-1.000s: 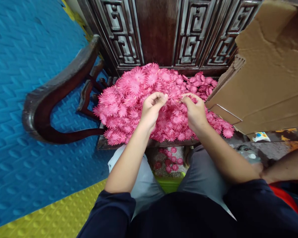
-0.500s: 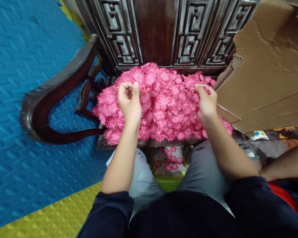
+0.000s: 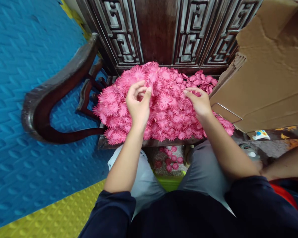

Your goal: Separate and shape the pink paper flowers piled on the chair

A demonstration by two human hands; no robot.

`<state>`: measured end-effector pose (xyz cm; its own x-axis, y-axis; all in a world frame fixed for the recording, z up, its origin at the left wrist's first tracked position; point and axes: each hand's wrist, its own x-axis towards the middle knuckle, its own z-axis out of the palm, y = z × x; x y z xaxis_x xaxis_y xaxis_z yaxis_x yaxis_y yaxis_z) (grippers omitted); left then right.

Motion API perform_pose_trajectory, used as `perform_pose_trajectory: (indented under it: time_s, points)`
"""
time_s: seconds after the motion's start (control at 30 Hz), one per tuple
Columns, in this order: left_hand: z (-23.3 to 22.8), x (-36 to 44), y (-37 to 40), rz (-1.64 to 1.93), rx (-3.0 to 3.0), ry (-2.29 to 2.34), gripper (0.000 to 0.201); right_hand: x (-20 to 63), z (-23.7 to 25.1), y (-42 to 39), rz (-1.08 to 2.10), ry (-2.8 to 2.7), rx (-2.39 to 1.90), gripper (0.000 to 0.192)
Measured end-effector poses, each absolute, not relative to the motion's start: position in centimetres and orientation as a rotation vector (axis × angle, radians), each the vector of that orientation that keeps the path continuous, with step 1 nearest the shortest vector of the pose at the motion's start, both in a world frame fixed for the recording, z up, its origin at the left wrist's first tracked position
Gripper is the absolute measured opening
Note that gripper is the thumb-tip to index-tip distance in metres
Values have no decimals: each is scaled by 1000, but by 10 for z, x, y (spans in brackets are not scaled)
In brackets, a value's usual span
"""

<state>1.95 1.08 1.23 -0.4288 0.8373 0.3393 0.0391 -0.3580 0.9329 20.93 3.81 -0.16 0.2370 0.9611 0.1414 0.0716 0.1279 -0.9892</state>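
Note:
Both of my hands are over a heap of pink artificial flower heads [image 3: 165,100] with many narrow petals, piled on a dark wooden seat. My left hand [image 3: 139,104] is above the left-middle of the heap, its fingers curled and the thumb tip close to the index finger. My right hand [image 3: 200,102] is over the right part, thumb and index finger pinched together and pointing left. Pink petals lie right behind both sets of fingertips. Whether a flower is in either pinch cannot be made out against the heap.
A curved wooden armrest [image 3: 57,89] stands left, a carved backrest [image 3: 155,33] behind. Torn cardboard [image 3: 268,76] leans at the right. Several pink flowers [image 3: 173,158] lie on the floor between my knees. Another person's arm [image 3: 285,163] shows at the right edge.
My left hand has moved right and my right hand left, so they are closer together. Dark gaps now show among the flowers at the heap's back right.

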Motion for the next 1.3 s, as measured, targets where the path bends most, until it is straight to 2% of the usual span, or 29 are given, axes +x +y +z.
perform_pose_trajectory:
  time_s: [0.1,0.2,0.33,0.67,0.93,1.1,1.3]
  points:
    - [16,26,5,1820,1300,1275,23,201,8,25,841,-1309,-1206,7]
    - [18,34,0,1782,1332,1231,15,187,20,7,821,-1521,-1142,10]
    - [15,40,-2,1696,1285,1132,15,175,26,-8,803,-1610,-1113,17]
    - [15,41,-1,1497,1145,942,19,177,21,-5,761,-1504,-1122,20]
    - [18,35,0,1378,1197,853,33,177,21,-4,870,-1390,-1101,15]
    - [17,34,1,1385,1207,843,32,178,17,-1,1044,-1245,-1015,11]
    - [16,34,2,1376,1214,903,23,177,16,0,1075,-1201,-1032,14]
